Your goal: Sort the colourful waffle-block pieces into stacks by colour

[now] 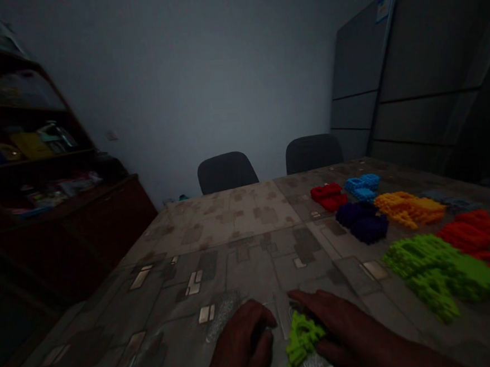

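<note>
A small clump of lime-green plastic building pieces (pixel 303 339) is at the near edge of the patterned table (pixel 251 272). My right hand (pixel 343 325) grips it from the right, with fingers over its upper side and the thumb low against it. To the left of the clump, my left hand (pixel 245 340) rests near the tabletop, its fingers bent and a gap between thumb and forefinger. Nothing shows in that gap. The undersides of both hands are hidden.
Right of my hands lie piles of similar pieces: a large green pile (pixel 444 267), orange-red (pixel 470 232), yellow-orange (pixel 410 206), dark purple (pixel 362 221), red (pixel 330 196) and blue (pixel 363 186). Two dark chairs (pixel 227 172) stand beyond the table. A shelf unit (pixel 83 211) is at left.
</note>
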The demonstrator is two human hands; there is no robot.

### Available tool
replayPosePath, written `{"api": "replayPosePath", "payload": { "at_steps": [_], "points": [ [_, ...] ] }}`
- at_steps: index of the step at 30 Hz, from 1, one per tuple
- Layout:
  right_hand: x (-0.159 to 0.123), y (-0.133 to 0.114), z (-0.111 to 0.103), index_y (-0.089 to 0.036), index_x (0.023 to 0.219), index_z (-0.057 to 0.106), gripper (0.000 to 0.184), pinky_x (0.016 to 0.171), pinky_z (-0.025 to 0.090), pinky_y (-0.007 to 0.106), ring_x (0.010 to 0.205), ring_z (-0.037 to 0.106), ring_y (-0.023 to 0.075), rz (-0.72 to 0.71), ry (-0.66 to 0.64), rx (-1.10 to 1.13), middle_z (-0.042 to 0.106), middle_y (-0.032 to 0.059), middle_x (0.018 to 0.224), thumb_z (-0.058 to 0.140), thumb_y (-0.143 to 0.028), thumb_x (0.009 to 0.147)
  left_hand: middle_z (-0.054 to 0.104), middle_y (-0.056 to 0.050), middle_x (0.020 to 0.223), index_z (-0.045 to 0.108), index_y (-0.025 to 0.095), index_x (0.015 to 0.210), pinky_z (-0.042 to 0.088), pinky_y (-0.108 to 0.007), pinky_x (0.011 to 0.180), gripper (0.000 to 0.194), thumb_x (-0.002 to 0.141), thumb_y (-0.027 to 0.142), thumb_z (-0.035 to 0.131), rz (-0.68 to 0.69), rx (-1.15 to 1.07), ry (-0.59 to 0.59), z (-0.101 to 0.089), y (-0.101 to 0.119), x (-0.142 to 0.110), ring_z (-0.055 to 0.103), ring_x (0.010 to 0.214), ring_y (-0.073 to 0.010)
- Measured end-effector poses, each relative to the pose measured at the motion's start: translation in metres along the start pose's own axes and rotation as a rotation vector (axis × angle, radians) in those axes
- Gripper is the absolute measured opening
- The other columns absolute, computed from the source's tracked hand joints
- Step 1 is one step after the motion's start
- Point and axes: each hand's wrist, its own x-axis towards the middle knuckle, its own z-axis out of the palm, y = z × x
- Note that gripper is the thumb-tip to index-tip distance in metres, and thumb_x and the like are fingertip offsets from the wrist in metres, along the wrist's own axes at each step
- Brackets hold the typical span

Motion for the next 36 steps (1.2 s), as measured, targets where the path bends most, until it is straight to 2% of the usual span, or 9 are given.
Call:
{"api": "replayPosePath", "payload": {
  "at_steps": [3, 8, 12, 16, 22, 29, 33, 36],
  "points": [
    [0.001, -0.001, 0.003, -0.023, 0.165, 0.038, 0.091, 0.122, 0.037, 0.048, 0.146, 0.049, 0.0336, -0.001, -0.001, -0.046, 0.052, 0.0163, 0.16, 0.064, -0.008, 0.079, 0.069, -0.006, 0.099, 0.064, 0.02, 0.099, 0.05, -0.032, 0.084, 0.016, 0.092, 0.015, 0.05, -0.045, 0.026, -0.001, -0.003, 0.0, 0.001, 0.066, 0.093, -0.0227],
    [-0.002, -0.003, 0.001, -0.028, 0.167, 0.031, 0.103, 0.12, 0.038, 0.051, 0.144, 0.049, 0.0345, -0.064, -0.004, -0.075, 0.054, 0.0137, 0.159, 0.067, -0.007, 0.073, 0.068, -0.005, 0.1, 0.064, 0.021, 0.097, 0.05, -0.033, 0.086, 0.019, 0.086, 0.01, 0.053, -0.012, 0.055, -0.05, 0.001, -0.005, 0.002, 0.065, 0.096, -0.0232],
    [0.002, -0.009, -0.003, -0.022, 0.167, 0.034, 0.103, 0.119, 0.039, 0.05, 0.139, 0.053, 0.0339, -0.055, -0.03, -0.1, 0.058, 0.0173, 0.154, 0.063, -0.002, 0.069, 0.067, -0.006, 0.106, 0.064, 0.021, 0.096, 0.05, -0.033, 0.088, 0.026, 0.078, 0.004, 0.055, 0.016, 0.037, -0.098, 0.004, -0.006, -0.001, 0.065, 0.101, -0.0227],
    [0.008, -0.005, -0.002, -0.018, 0.165, 0.036, 0.103, 0.117, 0.043, 0.048, 0.138, 0.055, 0.0341, -0.088, -0.044, -0.095, 0.058, 0.0187, 0.153, 0.061, -0.003, 0.066, 0.067, -0.007, 0.106, 0.066, 0.02, 0.098, 0.05, -0.033, 0.086, 0.023, 0.084, 0.009, 0.053, 0.054, -0.029, -0.102, 0.003, -0.006, 0.0, 0.066, 0.099, -0.0224],
    [0.008, 0.014, -0.002, -0.019, 0.165, 0.036, 0.102, 0.121, 0.039, 0.047, 0.146, 0.048, 0.0311, -0.134, -0.073, -0.057, 0.052, 0.0162, 0.16, 0.06, -0.006, 0.068, 0.07, -0.008, 0.099, 0.07, 0.018, 0.099, 0.05, -0.034, 0.083, 0.02, 0.091, 0.021, 0.053, 0.075, -0.152, -0.075, 0.001, -0.008, 0.005, 0.067, 0.093, -0.0232],
    [0.004, 0.015, -0.013, -0.023, 0.165, 0.038, 0.096, 0.121, 0.039, 0.045, 0.148, 0.048, 0.0301, -0.101, -0.068, 0.01, 0.05, 0.0129, 0.163, 0.062, -0.011, 0.072, 0.075, -0.009, 0.105, 0.076, 0.016, 0.108, 0.048, -0.036, 0.09, 0.034, 0.086, 0.037, 0.062, -0.204, -0.359, -0.136, -0.001, 0.0, 0.013, 0.067, 0.101, -0.027],
    [0.001, 0.019, -0.017, -0.026, 0.165, 0.037, 0.098, 0.12, 0.041, 0.045, 0.147, 0.049, 0.0305, -0.126, -0.059, 0.04, 0.051, 0.0117, 0.162, 0.062, -0.011, 0.072, 0.063, -0.002, 0.081, 0.071, 0.013, 0.101, 0.043, -0.029, 0.071, 0.046, 0.083, 0.056, 0.071, -0.363, -0.609, -0.245, 0.006, 0.01, 0.023, 0.057, 0.075, -0.0174],
    [0.0, 0.024, -0.014, -0.028, 0.166, 0.035, 0.099, 0.12, 0.041, 0.046, 0.147, 0.049, 0.0302, -0.155, -0.057, 0.052, 0.05, 0.0109, 0.162, 0.061, -0.009, 0.072, 0.055, 0.003, 0.075, 0.067, 0.013, 0.099, 0.036, -0.025, 0.063, 0.06, 0.075, 0.066, 0.079, -0.413, -0.732, -0.272, 0.011, 0.014, 0.032, 0.046, 0.064, -0.0115]
  ]
}}
